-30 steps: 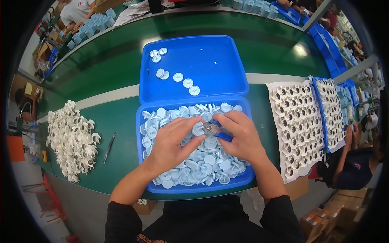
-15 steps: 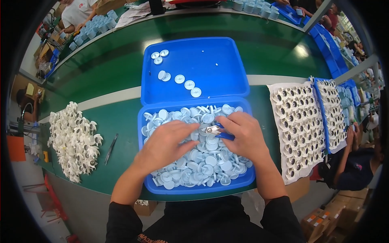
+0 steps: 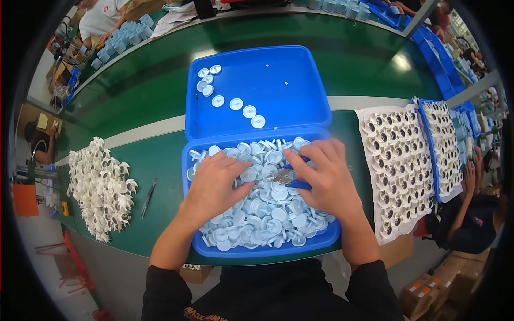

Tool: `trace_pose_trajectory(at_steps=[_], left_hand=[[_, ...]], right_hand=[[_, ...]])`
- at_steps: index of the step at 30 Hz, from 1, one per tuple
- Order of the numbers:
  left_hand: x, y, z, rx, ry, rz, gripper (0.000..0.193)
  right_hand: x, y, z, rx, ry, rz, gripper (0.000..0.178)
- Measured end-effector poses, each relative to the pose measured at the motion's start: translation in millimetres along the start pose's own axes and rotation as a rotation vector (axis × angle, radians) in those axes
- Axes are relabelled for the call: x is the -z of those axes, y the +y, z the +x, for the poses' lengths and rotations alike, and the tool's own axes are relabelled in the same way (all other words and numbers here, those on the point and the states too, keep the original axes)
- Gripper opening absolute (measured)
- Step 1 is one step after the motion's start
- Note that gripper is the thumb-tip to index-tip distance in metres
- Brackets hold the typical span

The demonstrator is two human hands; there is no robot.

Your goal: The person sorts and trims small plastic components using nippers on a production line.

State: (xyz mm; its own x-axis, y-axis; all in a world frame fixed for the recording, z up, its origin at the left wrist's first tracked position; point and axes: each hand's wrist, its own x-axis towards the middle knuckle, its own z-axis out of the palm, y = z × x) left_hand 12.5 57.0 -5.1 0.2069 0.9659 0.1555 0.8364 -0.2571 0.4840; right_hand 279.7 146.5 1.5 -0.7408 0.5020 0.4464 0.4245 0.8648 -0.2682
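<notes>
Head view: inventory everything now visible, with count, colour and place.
Table: one, green, middle
Near tray: one, blue, centre
Far tray: one, blue, beyond near tray
Discs: many, pale blue, heaped in near tray; about nine in far tray
Pliers: one, blue-handled, over near tray
Tweezers: one, dark, left
Finned parts: many, white, piled left
Dark-centred parts: many, white, rows right
Cups: many, pale blue, far edge
Boxes: several, brown, lower right
Co-workers: several, mixed clothes, background
Left hand: one, bare, over near tray
Right hand: one, bare, holding pliers
Sleeves: two, black, bottom
</notes>
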Motion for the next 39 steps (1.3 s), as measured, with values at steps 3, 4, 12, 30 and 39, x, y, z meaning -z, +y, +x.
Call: trace_pose_trajectory(at_steps=[3, 4, 12, 30, 39], left_hand=[[-2.6, 3.6, 3.4, -0.016, 0.031, 0.022, 0.044], [-3.3, 6.6, 6.0, -0.029, 0.080, -0.047, 0.045], [-3.0, 23.5, 3.6, -0.070, 0.148, -0.326, 0.048], [-5.4, 27.1, 2.4, -0.089, 0.176, -0.308, 0.044], [-1.1, 24.5, 1.5, -0.054, 0.143, -0.341, 0.043]], right_hand=[[-2.8, -1.5, -1.4, 0.005, -0.017, -0.006, 0.072], [-3.0, -1.1, -2.3, -0.004, -0.027, -0.002, 0.072], [-3.4, -9.0, -1.7, -0.055, -0.007, 0.035, 0.077], [-7.0, -7.5, -0.3, -0.032, 0.002, 0.085, 0.070], [-15.1, -14.0, -2.1, -0.066, -0.008, 0.088, 0.059]])
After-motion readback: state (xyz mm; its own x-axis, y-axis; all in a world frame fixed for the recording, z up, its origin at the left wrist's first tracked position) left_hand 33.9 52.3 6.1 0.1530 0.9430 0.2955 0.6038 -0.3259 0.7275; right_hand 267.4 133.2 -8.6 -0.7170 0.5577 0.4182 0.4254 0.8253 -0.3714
